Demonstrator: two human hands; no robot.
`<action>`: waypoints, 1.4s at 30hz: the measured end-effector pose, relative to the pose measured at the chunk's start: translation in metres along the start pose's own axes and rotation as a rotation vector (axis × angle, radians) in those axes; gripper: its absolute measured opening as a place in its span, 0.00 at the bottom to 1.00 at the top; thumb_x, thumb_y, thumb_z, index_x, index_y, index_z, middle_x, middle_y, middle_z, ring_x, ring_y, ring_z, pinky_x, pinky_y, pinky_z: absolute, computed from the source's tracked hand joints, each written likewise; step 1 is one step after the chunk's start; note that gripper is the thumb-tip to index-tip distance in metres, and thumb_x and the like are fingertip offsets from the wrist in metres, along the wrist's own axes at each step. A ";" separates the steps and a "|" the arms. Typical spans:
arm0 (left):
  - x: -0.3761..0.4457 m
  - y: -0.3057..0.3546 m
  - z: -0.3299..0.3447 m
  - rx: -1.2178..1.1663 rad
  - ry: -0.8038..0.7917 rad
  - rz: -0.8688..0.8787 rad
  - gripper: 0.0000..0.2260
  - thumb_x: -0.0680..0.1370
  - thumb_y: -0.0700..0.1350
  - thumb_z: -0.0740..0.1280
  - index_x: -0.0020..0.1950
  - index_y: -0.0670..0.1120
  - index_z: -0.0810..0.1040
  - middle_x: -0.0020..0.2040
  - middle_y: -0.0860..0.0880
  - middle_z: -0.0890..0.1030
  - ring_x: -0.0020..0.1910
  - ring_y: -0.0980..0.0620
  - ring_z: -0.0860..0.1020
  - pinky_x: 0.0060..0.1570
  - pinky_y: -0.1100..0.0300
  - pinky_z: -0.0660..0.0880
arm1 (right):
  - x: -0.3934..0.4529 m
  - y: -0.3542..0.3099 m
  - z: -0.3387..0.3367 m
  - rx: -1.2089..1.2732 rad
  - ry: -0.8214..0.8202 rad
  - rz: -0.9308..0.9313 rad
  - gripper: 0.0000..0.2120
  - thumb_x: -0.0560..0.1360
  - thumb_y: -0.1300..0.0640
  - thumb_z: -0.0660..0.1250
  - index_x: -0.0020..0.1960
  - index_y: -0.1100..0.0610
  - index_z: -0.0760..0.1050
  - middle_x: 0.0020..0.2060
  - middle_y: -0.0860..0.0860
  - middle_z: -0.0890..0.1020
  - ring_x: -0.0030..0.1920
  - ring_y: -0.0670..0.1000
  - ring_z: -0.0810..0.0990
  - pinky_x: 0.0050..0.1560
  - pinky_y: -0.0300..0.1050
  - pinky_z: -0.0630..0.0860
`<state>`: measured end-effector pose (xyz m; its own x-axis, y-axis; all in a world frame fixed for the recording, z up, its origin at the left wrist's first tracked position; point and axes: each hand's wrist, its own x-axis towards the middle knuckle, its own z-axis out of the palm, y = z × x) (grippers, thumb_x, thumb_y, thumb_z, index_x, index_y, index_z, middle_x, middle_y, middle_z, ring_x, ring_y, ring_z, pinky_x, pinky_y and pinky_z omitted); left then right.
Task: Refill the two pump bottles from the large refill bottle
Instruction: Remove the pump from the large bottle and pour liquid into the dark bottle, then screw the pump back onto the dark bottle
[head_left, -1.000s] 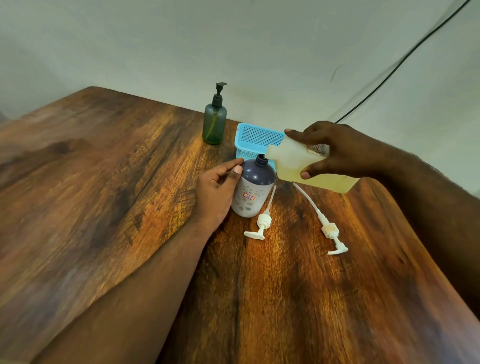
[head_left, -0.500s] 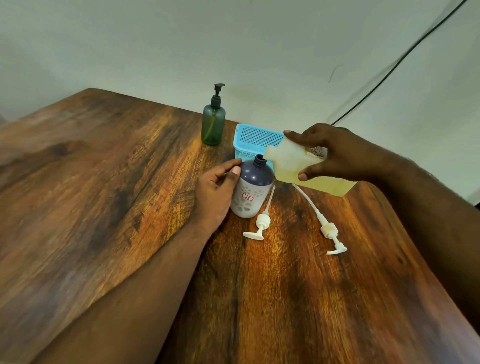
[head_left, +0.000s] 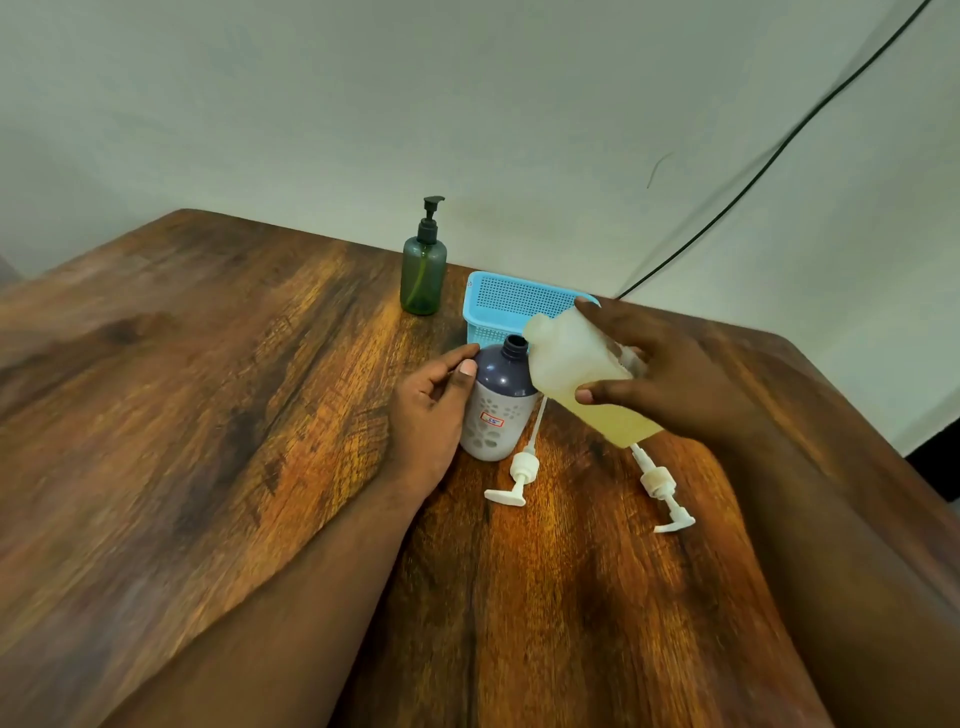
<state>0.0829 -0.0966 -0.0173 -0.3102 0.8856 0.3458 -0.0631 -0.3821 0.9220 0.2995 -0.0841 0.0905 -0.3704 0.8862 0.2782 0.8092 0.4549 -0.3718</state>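
Currently the right hand (head_left: 670, 379) is gripping the large refill bottle (head_left: 582, 374), fingers curled over its top side and thumb under, and is tilting it with its open mouth just beside and slightly above the neck of the purple-and-white bottle (head_left: 501, 400); the left hand (head_left: 431, 410) is steadying that bottle, thumb and fingers wrapping its shoulder as it is standing upright on the wooden table (head_left: 234, 415), just in front of the blue basket (head_left: 511, 301). Yellowish liquid is sitting in the lower part of the refill bottle; no stream is showing, so the pour is judged as about to begin or barely begun. Two white pumps, near pump (head_left: 517, 475) and far pump (head_left: 660, 486), are lying loose on the table, so both are waiting to be screwed back. Green pump bottle (head_left: 423, 265) is standing by the wall with its black pump fitted; its fill state cannot be told, and it is judged as still waiting its turn. Writing: a small red-bordered sticker (head_left: 492, 419) on the purple-and-white bottle is carrying marks too small to read; a label on the refill bottle is mostly hiding under the fingers and is unreadable
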 end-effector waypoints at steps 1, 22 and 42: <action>0.000 -0.001 0.000 -0.003 -0.001 0.004 0.13 0.81 0.37 0.64 0.64 0.40 0.79 0.55 0.55 0.82 0.55 0.62 0.81 0.50 0.69 0.77 | -0.002 0.001 0.004 0.086 0.024 0.030 0.38 0.68 0.48 0.76 0.73 0.41 0.61 0.69 0.45 0.70 0.66 0.49 0.69 0.64 0.47 0.72; 0.000 -0.004 0.000 0.013 -0.003 -0.011 0.12 0.81 0.40 0.64 0.64 0.44 0.80 0.54 0.59 0.83 0.55 0.62 0.81 0.54 0.61 0.79 | -0.034 0.037 0.061 0.979 0.287 0.259 0.40 0.64 0.65 0.76 0.73 0.50 0.66 0.64 0.45 0.78 0.63 0.47 0.77 0.57 0.49 0.79; -0.008 0.006 0.003 0.034 -0.083 -0.023 0.27 0.69 0.50 0.74 0.66 0.46 0.76 0.55 0.56 0.81 0.53 0.64 0.80 0.48 0.69 0.77 | -0.060 0.003 0.106 -0.282 -0.116 -0.424 0.17 0.78 0.55 0.58 0.66 0.48 0.72 0.72 0.49 0.69 0.64 0.51 0.76 0.53 0.46 0.80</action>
<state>0.0875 -0.1053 -0.0141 -0.2295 0.9133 0.3365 -0.0364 -0.3535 0.9347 0.2755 -0.1265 -0.0208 -0.7277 0.6402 0.2462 0.6624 0.7491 0.0101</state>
